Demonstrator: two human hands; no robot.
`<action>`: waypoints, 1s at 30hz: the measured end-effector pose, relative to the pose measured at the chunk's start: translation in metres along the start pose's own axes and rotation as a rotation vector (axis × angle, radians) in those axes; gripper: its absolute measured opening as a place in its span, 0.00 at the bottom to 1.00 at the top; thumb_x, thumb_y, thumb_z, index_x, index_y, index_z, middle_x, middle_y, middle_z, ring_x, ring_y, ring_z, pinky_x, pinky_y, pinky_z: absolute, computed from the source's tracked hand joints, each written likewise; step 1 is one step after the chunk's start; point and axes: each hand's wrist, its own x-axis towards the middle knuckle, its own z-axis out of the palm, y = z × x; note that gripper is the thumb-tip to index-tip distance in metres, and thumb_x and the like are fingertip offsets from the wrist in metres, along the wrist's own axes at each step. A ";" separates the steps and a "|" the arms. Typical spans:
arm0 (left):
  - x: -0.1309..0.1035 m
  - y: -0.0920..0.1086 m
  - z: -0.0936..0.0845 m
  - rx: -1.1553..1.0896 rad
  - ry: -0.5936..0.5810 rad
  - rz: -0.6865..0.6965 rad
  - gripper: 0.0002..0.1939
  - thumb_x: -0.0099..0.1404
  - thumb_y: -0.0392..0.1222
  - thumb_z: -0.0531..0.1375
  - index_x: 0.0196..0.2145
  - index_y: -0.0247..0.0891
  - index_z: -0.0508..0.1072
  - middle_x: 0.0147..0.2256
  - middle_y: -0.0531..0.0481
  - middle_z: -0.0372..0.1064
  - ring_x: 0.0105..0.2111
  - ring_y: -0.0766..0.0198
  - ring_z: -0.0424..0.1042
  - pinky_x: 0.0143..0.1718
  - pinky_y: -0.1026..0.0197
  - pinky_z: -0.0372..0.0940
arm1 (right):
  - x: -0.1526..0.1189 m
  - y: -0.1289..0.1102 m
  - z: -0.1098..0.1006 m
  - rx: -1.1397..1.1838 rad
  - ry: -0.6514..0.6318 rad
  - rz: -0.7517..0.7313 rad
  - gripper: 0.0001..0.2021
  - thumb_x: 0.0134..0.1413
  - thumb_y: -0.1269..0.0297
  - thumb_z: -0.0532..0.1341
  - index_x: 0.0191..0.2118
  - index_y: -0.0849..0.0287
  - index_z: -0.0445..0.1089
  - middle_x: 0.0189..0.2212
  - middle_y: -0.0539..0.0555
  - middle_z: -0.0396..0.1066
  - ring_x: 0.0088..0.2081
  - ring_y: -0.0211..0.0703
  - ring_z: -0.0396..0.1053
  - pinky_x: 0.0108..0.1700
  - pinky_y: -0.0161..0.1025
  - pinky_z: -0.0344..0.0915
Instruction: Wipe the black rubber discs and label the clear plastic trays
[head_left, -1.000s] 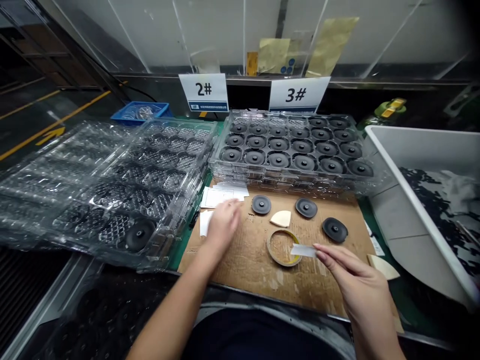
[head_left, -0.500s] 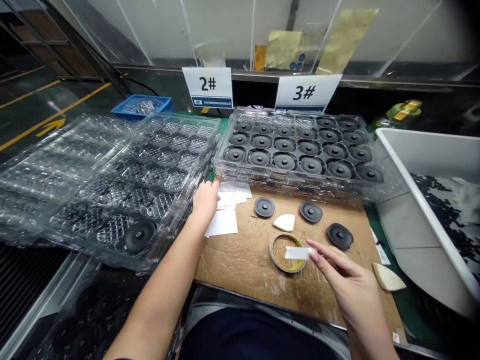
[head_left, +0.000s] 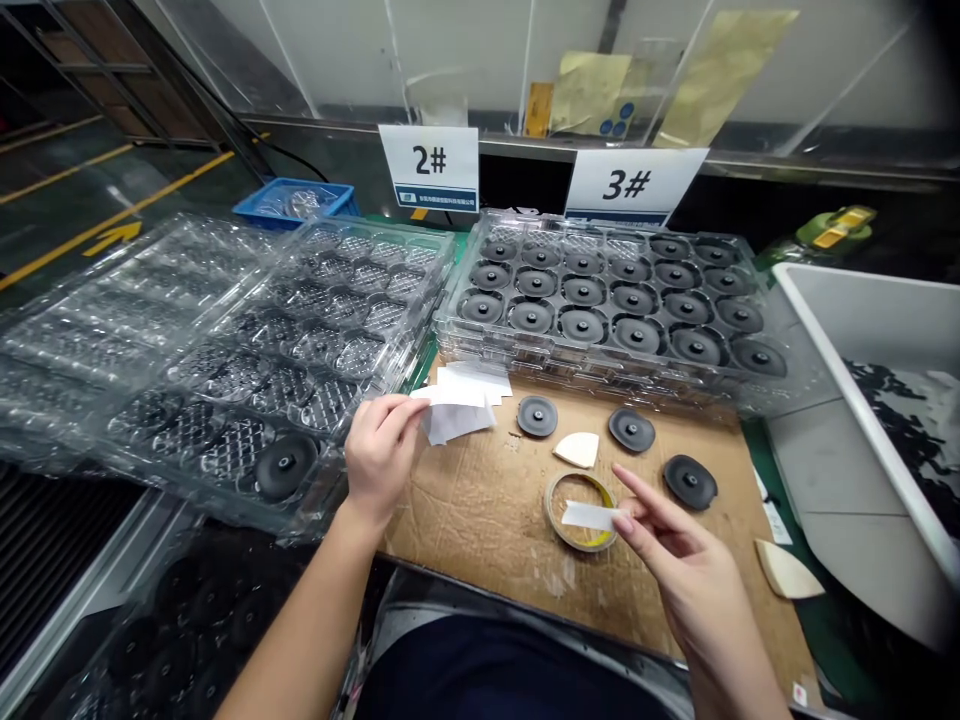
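Observation:
My left hand (head_left: 384, 455) pinches the edge of a white paper slip (head_left: 459, 396), raised above other white papers (head_left: 486, 380) on the cardboard. Between thumb and fingers, my right hand (head_left: 679, 550) holds a short strip of tape (head_left: 589, 515) over a tape roll (head_left: 556, 505), its index finger pointing out. Beyond the roll lies a cream wedge-shaped piece (head_left: 577, 449). Black round parts rest nearby: one at the left (head_left: 537, 415), one in the middle (head_left: 631, 430) and one at the right (head_left: 690, 482).
Stacked clear trays with black parts (head_left: 585, 330) stand at the back; more clear trays (head_left: 300, 380) are at the left. A grey bin (head_left: 810, 400) borders the right side. Signs 2# (head_left: 435, 165) and 3# (head_left: 634, 185) hang behind. Another cream wedge (head_left: 787, 570) lies at the right edge.
My left hand has drawn back toward me and lifted a paper slip from the papers. The right hand still holds the tape strip, nearly in place. The view has shifted slightly.

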 end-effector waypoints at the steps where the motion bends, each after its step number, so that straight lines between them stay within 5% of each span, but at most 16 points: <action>1: -0.008 -0.001 -0.003 -0.010 0.016 -0.001 0.08 0.61 0.35 0.56 0.37 0.38 0.73 0.34 0.48 0.70 0.36 0.63 0.66 0.39 0.60 0.62 | 0.000 0.000 0.000 0.015 -0.018 -0.005 0.24 0.45 0.61 0.64 0.51 0.54 0.66 0.28 0.51 0.68 0.28 0.37 0.65 0.30 0.33 0.65; 4: -0.022 -0.003 -0.006 -0.041 0.008 -0.007 0.07 0.60 0.34 0.56 0.36 0.39 0.73 0.34 0.48 0.70 0.35 0.64 0.67 0.38 0.61 0.63 | 0.001 -0.005 0.006 -0.009 -0.138 -0.020 0.21 0.46 0.61 0.63 0.49 0.56 0.68 0.26 0.51 0.67 0.27 0.37 0.64 0.29 0.33 0.64; 7: -0.020 0.000 -0.002 -0.063 -0.016 -0.029 0.08 0.61 0.34 0.56 0.36 0.39 0.73 0.34 0.48 0.70 0.36 0.64 0.67 0.39 0.61 0.63 | 0.011 -0.020 0.027 -0.149 -0.391 -0.091 0.16 0.47 0.61 0.62 0.45 0.55 0.71 0.26 0.51 0.67 0.28 0.38 0.64 0.32 0.36 0.64; 11: -0.007 0.007 0.004 -0.080 -0.051 -0.052 0.08 0.62 0.36 0.55 0.37 0.40 0.73 0.35 0.49 0.70 0.36 0.62 0.67 0.40 0.61 0.63 | 0.045 -0.037 0.087 -0.159 -0.651 -0.301 0.12 0.47 0.65 0.62 0.40 0.51 0.73 0.28 0.49 0.68 0.33 0.40 0.64 0.41 0.40 0.61; 13: 0.000 0.009 0.005 -0.085 -0.079 -0.051 0.08 0.62 0.37 0.54 0.37 0.40 0.73 0.34 0.49 0.70 0.36 0.62 0.68 0.38 0.61 0.63 | 0.066 -0.037 0.119 -0.044 -0.719 -0.254 0.10 0.44 0.67 0.63 0.36 0.53 0.75 0.28 0.47 0.68 0.33 0.38 0.64 0.41 0.37 0.60; 17: 0.016 0.007 0.001 -0.087 -0.092 -0.054 0.07 0.62 0.36 0.54 0.35 0.38 0.73 0.34 0.49 0.70 0.34 0.64 0.68 0.36 0.63 0.63 | 0.094 -0.027 0.154 0.041 -0.719 -0.157 0.08 0.45 0.67 0.62 0.33 0.59 0.74 0.19 0.43 0.64 0.24 0.33 0.61 0.32 0.32 0.60; 24: 0.056 0.015 -0.028 -0.032 0.203 -0.111 0.08 0.61 0.37 0.55 0.37 0.38 0.73 0.33 0.51 0.67 0.28 0.68 0.65 0.32 0.65 0.62 | 0.083 -0.015 0.147 0.160 -0.691 -0.031 0.11 0.43 0.68 0.63 0.37 0.59 0.74 0.22 0.44 0.66 0.26 0.32 0.62 0.34 0.31 0.59; 27: 0.047 0.021 -0.040 -0.054 0.235 -0.057 0.08 0.60 0.35 0.57 0.37 0.39 0.73 0.33 0.51 0.68 0.29 0.68 0.66 0.33 0.65 0.63 | 0.080 -0.015 0.146 0.236 -0.661 0.013 0.11 0.43 0.67 0.64 0.37 0.58 0.74 0.24 0.45 0.69 0.28 0.33 0.64 0.34 0.31 0.60; 30: 0.011 0.020 -0.044 -0.115 0.150 -0.003 0.11 0.58 0.30 0.58 0.38 0.40 0.73 0.33 0.50 0.69 0.34 0.65 0.68 0.37 0.63 0.64 | 0.079 -0.014 0.147 0.338 -0.602 0.049 0.10 0.43 0.64 0.64 0.35 0.58 0.73 0.27 0.47 0.70 0.30 0.36 0.66 0.36 0.33 0.62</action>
